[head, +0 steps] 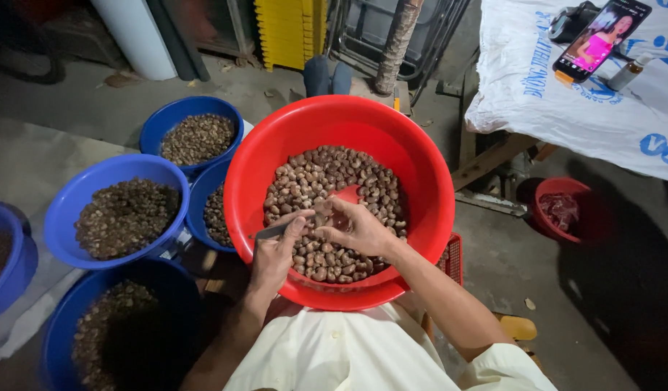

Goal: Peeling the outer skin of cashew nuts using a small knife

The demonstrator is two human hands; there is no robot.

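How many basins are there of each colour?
Red basins: 2, the big one under the left hand and right hand, and a small one on the floor.
Blue basins: 5.
Total: 7

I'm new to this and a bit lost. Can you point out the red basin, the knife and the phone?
red basin (421, 174): head view, on its bare inner wall at the right.
knife (270, 232): head view, on the flat blade.
phone (602, 35): head view, on the middle of its lit screen.
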